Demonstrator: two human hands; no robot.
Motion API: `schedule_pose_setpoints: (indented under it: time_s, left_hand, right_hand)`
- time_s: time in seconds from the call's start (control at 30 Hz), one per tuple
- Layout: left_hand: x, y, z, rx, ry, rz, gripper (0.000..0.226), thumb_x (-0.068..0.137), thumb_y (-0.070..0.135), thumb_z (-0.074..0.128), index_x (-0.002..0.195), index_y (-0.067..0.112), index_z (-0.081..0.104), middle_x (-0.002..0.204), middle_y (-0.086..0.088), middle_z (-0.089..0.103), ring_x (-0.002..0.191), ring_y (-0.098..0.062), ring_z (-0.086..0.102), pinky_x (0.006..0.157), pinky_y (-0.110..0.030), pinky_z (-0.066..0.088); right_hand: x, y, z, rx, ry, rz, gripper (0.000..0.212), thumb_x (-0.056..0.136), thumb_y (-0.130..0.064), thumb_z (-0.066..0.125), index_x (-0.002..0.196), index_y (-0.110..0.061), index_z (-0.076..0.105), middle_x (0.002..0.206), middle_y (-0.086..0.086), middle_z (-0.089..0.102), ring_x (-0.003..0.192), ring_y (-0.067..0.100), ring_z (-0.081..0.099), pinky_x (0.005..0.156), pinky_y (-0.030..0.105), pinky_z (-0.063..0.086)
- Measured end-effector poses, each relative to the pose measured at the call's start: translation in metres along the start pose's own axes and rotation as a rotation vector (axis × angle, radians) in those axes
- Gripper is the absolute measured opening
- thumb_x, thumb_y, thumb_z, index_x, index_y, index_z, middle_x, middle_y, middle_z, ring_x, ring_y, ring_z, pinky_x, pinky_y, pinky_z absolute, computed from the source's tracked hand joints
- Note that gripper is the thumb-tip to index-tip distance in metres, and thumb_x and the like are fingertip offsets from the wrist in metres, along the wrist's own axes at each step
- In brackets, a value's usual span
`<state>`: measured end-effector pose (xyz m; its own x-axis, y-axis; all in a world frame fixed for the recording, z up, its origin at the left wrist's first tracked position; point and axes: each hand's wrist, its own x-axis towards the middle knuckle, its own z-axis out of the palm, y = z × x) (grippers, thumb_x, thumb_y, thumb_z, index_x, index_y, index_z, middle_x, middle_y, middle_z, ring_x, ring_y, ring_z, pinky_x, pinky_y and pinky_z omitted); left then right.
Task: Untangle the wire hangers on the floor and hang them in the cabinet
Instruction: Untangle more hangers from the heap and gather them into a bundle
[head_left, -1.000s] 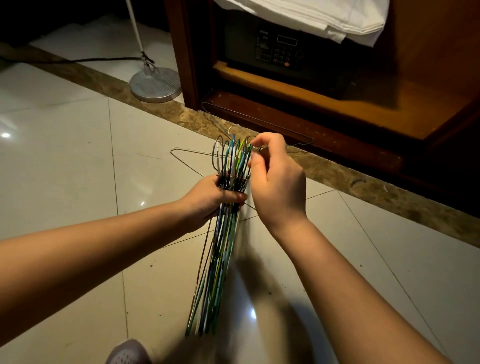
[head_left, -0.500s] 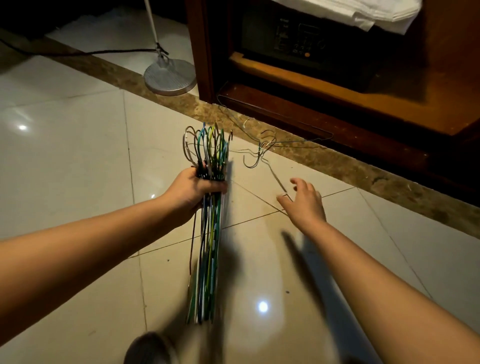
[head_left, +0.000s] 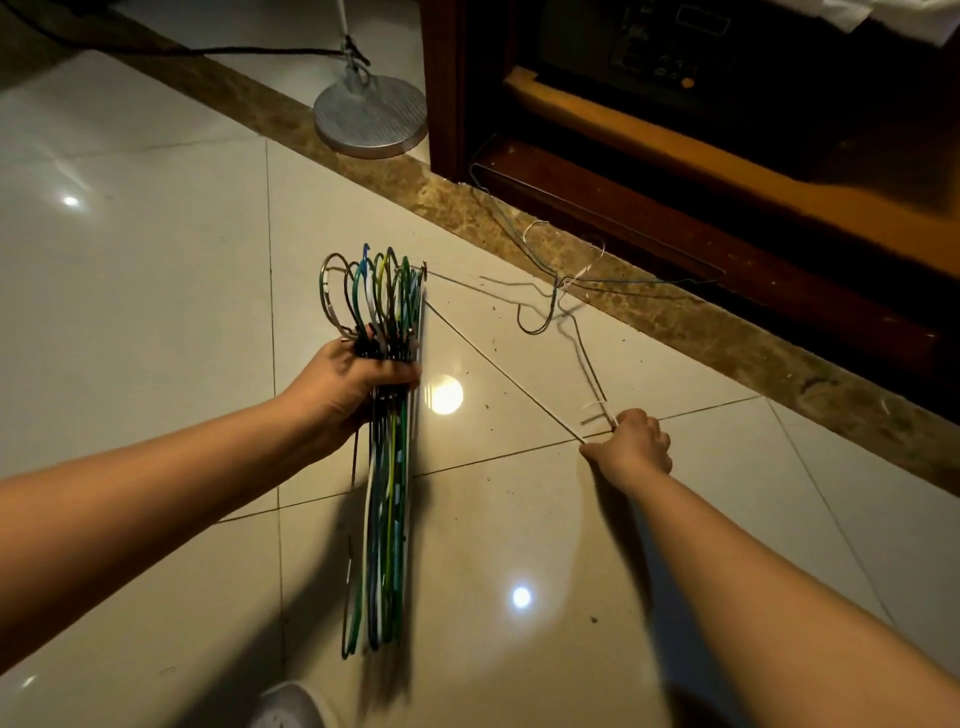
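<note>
Right hand (head_left: 631, 449) was curled tight, pinching one corner of a loose hanger (head_left: 585, 364) lying on the floor. From that hand the wire ran forward and to its left. The hook sat at the far end and appeared crossed with a second hanger (head_left: 649, 283) at the foot of the cabinet (head_left: 649, 218). Left hand (head_left: 353, 384) was clenched round the necks of the hanger bundle (head_left: 387, 519), with the hooks beyond its knuckles. Right hand was nearer. A pull back toward itself was likely needed.
</note>
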<state>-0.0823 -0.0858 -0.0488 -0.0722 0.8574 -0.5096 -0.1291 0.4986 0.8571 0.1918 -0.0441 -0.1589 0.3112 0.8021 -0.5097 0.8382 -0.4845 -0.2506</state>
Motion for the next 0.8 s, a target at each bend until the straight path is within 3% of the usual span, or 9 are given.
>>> schedule_pose_setpoints:
  time_s: [0.13, 0.3, 0.47, 0.6, 0.8]
  left_hand:
    - [0.001, 0.003, 0.003, -0.052, -0.002, -0.016, 0.032, 0.082, 0.003, 0.060, 0.113, 0.012, 0.058, 0.102, -0.004, 0.063, 0.093, -0.018, 0.061, 0.070, -0.027, 0.047]
    - [-0.003, 0.009, 0.003, -0.239, 0.006, -0.042, 0.030, 0.079, 0.001, 0.061, 0.107, 0.011, 0.061, 0.100, -0.008, 0.065, 0.090, -0.022, 0.067, 0.076, -0.031, 0.053]
    - [-0.009, 0.020, 0.006, -0.385, 0.037, -0.020, 0.029, 0.080, -0.005, 0.060, 0.104, 0.009, 0.061, 0.086, -0.009, 0.065, 0.073, -0.018, 0.068, 0.056, -0.024, 0.054]
    - [-0.010, 0.036, 0.004, -0.507, 0.094, 0.012, 0.032, 0.078, -0.008, 0.061, 0.107, 0.005, 0.060, 0.088, -0.012, 0.067, 0.070, -0.017, 0.070, 0.063, -0.025, 0.058]
    - [-0.011, 0.056, 0.002, -0.539, 0.112, 0.088, 0.046, 0.078, -0.008, 0.061, 0.121, 0.004, 0.053, 0.108, -0.017, 0.065, 0.073, -0.017, 0.070, 0.066, -0.026, 0.056]
  right_hand:
    - [-0.010, -0.001, 0.007, 0.202, 0.015, -0.088, 0.025, 0.085, -0.007, 0.053, 0.107, -0.012, 0.042, 0.101, 0.010, 0.057, 0.091, 0.031, 0.054, 0.078, 0.033, 0.044]
    - [-0.039, -0.015, 0.008, 0.662, 0.148, -0.181, 0.006, 0.086, -0.019, 0.059, 0.088, -0.016, 0.054, 0.068, -0.004, 0.052, 0.072, 0.022, 0.049, 0.064, 0.028, 0.036]
    - [-0.069, -0.042, 0.001, 0.879, 0.204, -0.253, 0.008, 0.091, -0.025, 0.058, 0.084, -0.021, 0.058, 0.070, -0.006, 0.055, 0.066, 0.013, 0.049, 0.064, 0.027, 0.040]
    - [-0.100, -0.068, -0.010, 0.988, 0.242, -0.259, 0.008, 0.094, -0.023, 0.053, 0.089, -0.019, 0.057, 0.078, -0.005, 0.057, 0.071, 0.009, 0.051, 0.062, 0.023, 0.042]
    - [-0.147, -0.098, -0.003, 1.079, 0.068, -0.245, 0.012, 0.094, -0.021, 0.054, 0.082, -0.021, 0.057, 0.072, 0.000, 0.057, 0.065, 0.012, 0.049, 0.060, 0.024, 0.042]
